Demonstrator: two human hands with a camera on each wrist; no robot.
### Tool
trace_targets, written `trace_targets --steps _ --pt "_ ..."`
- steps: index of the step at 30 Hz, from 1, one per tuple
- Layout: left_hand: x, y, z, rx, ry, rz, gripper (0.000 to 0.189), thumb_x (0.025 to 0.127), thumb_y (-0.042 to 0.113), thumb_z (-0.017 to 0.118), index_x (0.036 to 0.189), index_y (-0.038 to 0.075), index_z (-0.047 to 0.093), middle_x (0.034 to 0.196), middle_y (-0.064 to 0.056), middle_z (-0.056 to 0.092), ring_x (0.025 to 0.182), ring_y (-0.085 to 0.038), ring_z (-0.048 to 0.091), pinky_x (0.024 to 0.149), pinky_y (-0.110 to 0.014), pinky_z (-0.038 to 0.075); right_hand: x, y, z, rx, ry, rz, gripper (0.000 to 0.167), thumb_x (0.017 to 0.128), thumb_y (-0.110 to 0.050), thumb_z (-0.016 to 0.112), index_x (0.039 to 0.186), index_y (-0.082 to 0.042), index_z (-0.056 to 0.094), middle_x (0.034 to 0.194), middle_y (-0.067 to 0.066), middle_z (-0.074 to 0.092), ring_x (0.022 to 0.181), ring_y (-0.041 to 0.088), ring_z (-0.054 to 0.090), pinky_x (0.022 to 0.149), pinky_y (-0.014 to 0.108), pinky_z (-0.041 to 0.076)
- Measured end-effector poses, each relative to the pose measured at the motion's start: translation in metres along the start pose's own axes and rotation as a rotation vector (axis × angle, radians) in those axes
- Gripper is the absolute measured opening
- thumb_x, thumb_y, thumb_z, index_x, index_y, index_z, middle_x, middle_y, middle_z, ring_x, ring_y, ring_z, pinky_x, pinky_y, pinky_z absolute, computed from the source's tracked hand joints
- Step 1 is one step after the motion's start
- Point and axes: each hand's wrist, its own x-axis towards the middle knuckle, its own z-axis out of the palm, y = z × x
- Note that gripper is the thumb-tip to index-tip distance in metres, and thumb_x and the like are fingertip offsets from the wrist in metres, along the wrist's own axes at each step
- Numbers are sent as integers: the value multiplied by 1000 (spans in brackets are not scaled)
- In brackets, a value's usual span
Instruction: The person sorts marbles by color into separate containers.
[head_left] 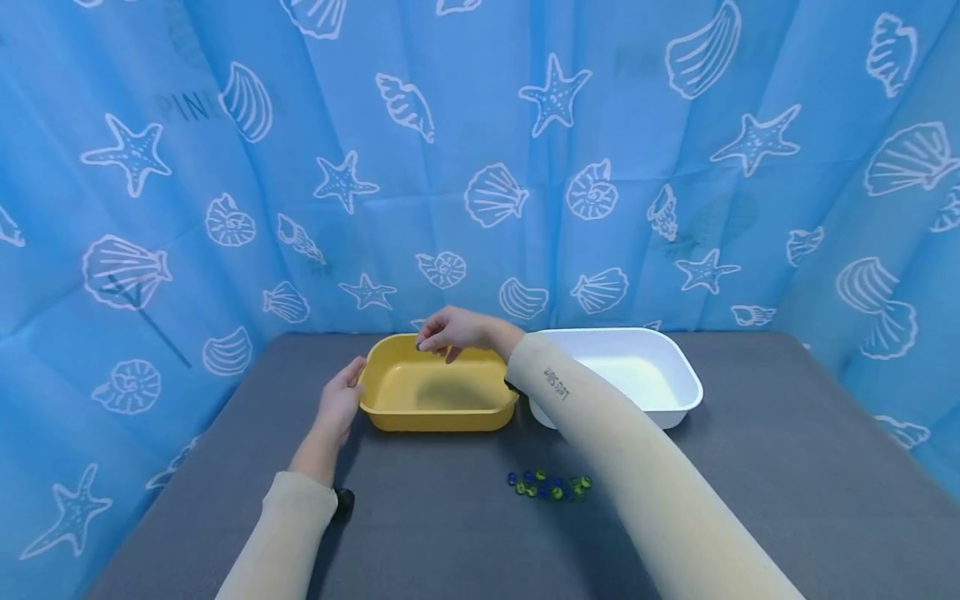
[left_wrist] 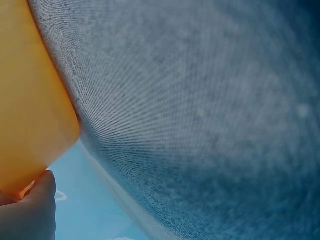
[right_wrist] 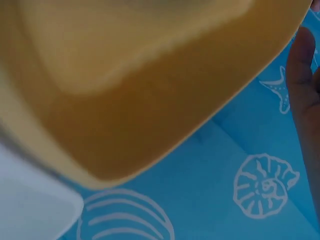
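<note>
My left hand (head_left: 341,402) grips the left end of a yellow plastic tub (head_left: 438,422), fingers at its rim. In the left wrist view its thumb (left_wrist: 44,187) presses against the tub's outer wall. Above the back of this tub, my right hand (head_left: 461,328) pinches a small dark marble (head_left: 419,347) between thumb and fingertips. The marble is mostly covered by the fingers. On the table in front of the tubs lies a loose group of blue and yellow-green glass marbles (head_left: 557,492).
A white plastic tub (head_left: 637,367) stands just right of the yellow one, partly hidden by my right sleeve (head_left: 600,408). Both rest on a dark grey table (head_left: 435,517). A blue curtain (head_left: 450,167) with white shells and starfish hangs behind and along the sides.
</note>
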Motion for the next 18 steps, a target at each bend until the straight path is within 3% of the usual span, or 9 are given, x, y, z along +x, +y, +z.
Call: trace_targets --steps 6,12,18 --pt "0 -1 -1 -4 8 6 52 104 -1 29 155 6 21 160 -12 20 147 -28 14 117 -43 20 16 4 6 0 20 17 25 99 -13 58 113 7 62 81 3 55 74 15 51 74 36 52" --pt "0 -1 1 16 4 -7 52 104 0 30 155 6 20 160 -10 20 147 -28 14 117 -44 20 27 16 11 -55 40 100 20 97 -16 61 112 -3 66 86 2 58 81 16 54 79 40 51" --pt "1 1 1 16 20 -26 52 104 1 29 155 8 20 160 -10 20 147 -27 14 117 -45 19 37 28 16 -162 49 177 16 96 -19 63 107 -9 68 81 -1 56 77 12 51 70 33 49"
